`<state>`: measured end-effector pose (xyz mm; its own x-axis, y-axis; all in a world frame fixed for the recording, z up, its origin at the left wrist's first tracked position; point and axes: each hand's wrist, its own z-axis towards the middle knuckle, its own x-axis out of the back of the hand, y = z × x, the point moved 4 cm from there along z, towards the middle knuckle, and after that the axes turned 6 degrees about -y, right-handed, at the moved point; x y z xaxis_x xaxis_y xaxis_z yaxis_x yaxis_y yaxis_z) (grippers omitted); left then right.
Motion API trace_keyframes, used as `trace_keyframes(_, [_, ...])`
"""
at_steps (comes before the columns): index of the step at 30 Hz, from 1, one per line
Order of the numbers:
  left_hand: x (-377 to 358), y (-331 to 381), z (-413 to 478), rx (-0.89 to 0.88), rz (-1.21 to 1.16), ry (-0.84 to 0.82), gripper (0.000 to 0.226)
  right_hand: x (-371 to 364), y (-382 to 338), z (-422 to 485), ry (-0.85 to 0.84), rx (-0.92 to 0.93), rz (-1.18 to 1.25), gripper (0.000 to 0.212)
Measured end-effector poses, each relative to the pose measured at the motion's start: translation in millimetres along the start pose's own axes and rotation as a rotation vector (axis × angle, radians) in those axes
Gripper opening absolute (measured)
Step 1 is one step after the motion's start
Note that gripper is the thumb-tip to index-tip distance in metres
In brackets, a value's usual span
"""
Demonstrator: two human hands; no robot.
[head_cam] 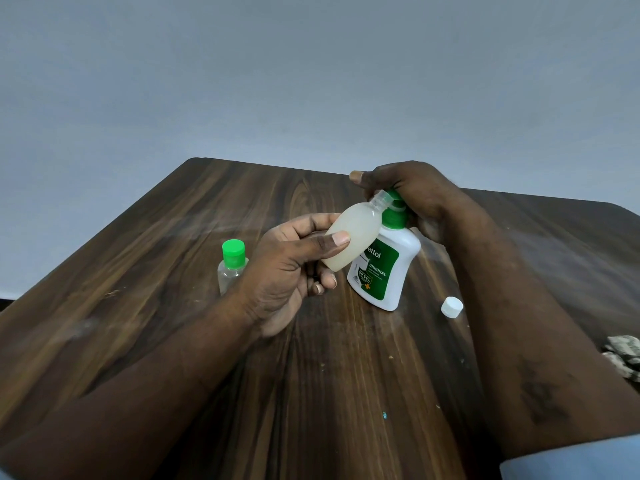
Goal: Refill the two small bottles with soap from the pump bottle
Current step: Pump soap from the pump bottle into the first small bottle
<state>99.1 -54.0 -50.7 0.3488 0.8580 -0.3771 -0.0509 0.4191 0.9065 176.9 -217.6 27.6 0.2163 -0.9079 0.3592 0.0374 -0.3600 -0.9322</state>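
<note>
My left hand (291,268) grips a small frosted bottle (356,230), uncapped and tilted, with its open neck up against the green pump head. It looks mostly full of pale soap. The white pump bottle (384,268) with a green label stands on the table. My right hand (412,195) is curled over its green pump top, which is mostly hidden. A second small clear bottle (232,268) with a green cap stands upright to the left, partly behind my left hand. The frosted bottle's white cap (452,306) lies loose on the table to the right.
The dark wooden table (173,254) runs back to a grey wall. A crumpled patterned cloth or paper (623,355) lies at the right edge. Small crumbs dot the tabletop near the front.
</note>
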Motion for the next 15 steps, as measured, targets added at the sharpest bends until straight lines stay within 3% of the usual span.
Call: trace_keyframes(15, [-1.0, 0.8, -1.4, -0.002, -0.014, 0.001, 0.041, 0.4, 2.4, 4.1, -0.023, 0.005, -0.014, 0.033])
